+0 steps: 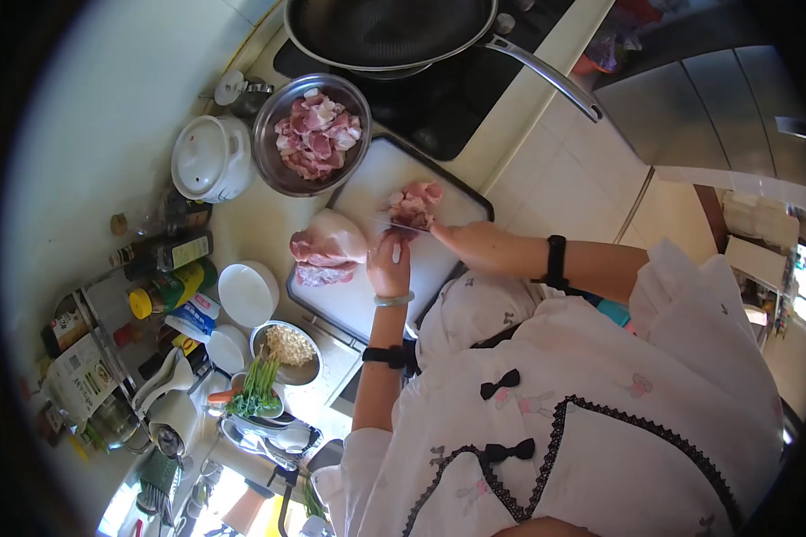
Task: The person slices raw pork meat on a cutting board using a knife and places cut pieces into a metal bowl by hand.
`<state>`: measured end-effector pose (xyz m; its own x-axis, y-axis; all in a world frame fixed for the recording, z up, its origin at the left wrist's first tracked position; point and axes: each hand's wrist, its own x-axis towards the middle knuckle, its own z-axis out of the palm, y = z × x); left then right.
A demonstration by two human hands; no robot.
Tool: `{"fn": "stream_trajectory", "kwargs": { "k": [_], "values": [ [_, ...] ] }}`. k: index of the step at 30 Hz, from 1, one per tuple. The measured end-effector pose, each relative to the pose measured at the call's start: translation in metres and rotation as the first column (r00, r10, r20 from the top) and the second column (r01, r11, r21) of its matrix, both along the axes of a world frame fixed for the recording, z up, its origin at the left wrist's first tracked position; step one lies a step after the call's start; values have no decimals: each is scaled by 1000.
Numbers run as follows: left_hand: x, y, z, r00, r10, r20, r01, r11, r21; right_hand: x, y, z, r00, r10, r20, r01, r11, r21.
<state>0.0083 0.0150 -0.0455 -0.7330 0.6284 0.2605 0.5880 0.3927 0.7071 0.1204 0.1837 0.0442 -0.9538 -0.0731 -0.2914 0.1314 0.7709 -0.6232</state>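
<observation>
Head view. Your right hand [471,246] is closed around the handle of a knife [403,225]; the handle itself is hidden in your grip. Long axis of the blade: nearly straight across the picture, tilted a little, pointing from your right fist toward the picture's left and passing just above your left fingers. The blade shows as a thin strip, so you present it almost edge-on.

Your left hand [389,268] is lowered beside the blade, fingers bent down to the meat there; whether they grip it or only press cannot be told. The raw meat pieces [416,202] lie on the far side of the blade from your left hand, on a white cutting board [376,170] with a dark rim. Board's long axis: upper right to lower left in the picture.

A large raw meat chunk [330,242] sits on the board near your left hand, pale side toward the picture's upper right, red faces toward the left and bottom.

Just beyond the board, on the tabletop [244,228], a metal bowl [261,150] holds cut meat chunks [318,136]. Beside it: a white lidded pot [208,159]. A frying pan [390,31] is on the black cooktop [448,112], its handle directed to the lower right.
</observation>
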Motion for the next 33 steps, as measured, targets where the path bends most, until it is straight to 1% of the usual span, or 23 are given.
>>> {"fn": "stream_trajectory", "kwargs": {
  "k": [2, 4, 6, 8, 10, 12, 13, 14, 15, 16, 18, 20, 21, 22, 23, 24, 25, 26, 27, 28, 29, 30, 33],
  "values": [
    [-1, 3, 0, 996, -56, 67, 59, 997, -40, -21, -13, -10, 1000, -12, 17, 12, 1000, 9],
    [5, 6, 0, 996, -88, 12, 88, 996, -27, -48, -30, -40, 911, -185, -368, 208, 978, 23],
    [8, 4, -1, 990, -128, -53, 127, 992, -18, -60, -32, -51, 888, -172, -426, 217, 975, 57],
    [8, 4, -4, 991, -133, -29, 133, 991, 0, -60, -27, -53, 861, -154, -485, 232, 967, 106],
    [3, 4, 5, 989, -145, -19, 145, 989, 38, -48, -17, -51, 886, -211, -412, 190, 977, -92],
    [-3, -3, -2, 938, -82, 338, 69, 996, 51, -41, -2, -59, 862, -232, -451, 190, 972, -136],
    [-3, -2, 4, 931, -70, 357, 29, 992, 119, -37, 5, -56, 851, -245, -464, 190, 968, -164],
    [-3, -2, 5, 932, -62, 358, 21, 993, 116, -33, 13, -52, 840, -259, -476, 188, 963, -191],
    [-3, -2, 5, 859, -43, 511, -63, 980, 188, -33, 26, -26, 907, -374, -194, 306, 901, -307],
    [-4, 0, 5, 762, -44, 646, -155, 957, 247, -33, 38, -8, 894, -436, 109, 443, 815, -374],
    [-7, 6, 19, 752, -25, 658, -135, 972, 191, -30, 60, -1, 859, -435, 271, 508, 656, -558],
    [-9, 14, 34, 729, 15, 685, -93, 993, 78, -25, 69, 3, 840, -435, 325, 541, 619, -569],
    [-10, 15, 31, 732, 17, 681, -99, 992, 82, -21, 71, 8, 838, -419, 349, 540, 550, -637],
    [-12, 16, 26, 914, -4, 405, 5, 1000, -1, -18, 71, 12, 838, -400, 372, 537, 476, -696],
    [-13, 18, 21, 994, -63, 91, 73, 991, -116, -16, 70, 12, 849, -372, 375, 516, 432, -740],
    [-12, 22, 30, 994, -59, 88, 69, 991, -112, -15, 68, 13, 852, -370, 371, 512, 437, -740],
    [-11, 28, 47, 934, -62, 351, 74, 997, -22, -16, 64, 14, 848, -370, 380, 515, 398, -759],
    [-9, 31, 57, 806, -84, 586, 56, 996, 66, -17, 61, 15, 844, -369, 390, 516, 358, -778],
    [-11, 38, 58, 354, -363, 862, -143, 890, 433, -19, 59, 14, 850, -353, 390, 505, 341, -793],
    [-13, 39, 61, 359, -359, 862, -145, 890, 431, -21, 55, 11, 853, -349, 388, 501, 340, -796],
    [-14, 39, 65, 120, -513, 850, -243, 815, 526, -23, 51, 8, 861, -327, 388, 484, 298, -823],
    [-15, 42, 74, -111, -650, 752, -362, 731, 578, -24, 49, 6, 869, -308, 388, 468, 253, -847],
    [-25, 34, 61, -112, -673, 731, -305, 723, 619, -25, 53, 4, 859, -340, 383, 481, 282, -830]
  ]
}}
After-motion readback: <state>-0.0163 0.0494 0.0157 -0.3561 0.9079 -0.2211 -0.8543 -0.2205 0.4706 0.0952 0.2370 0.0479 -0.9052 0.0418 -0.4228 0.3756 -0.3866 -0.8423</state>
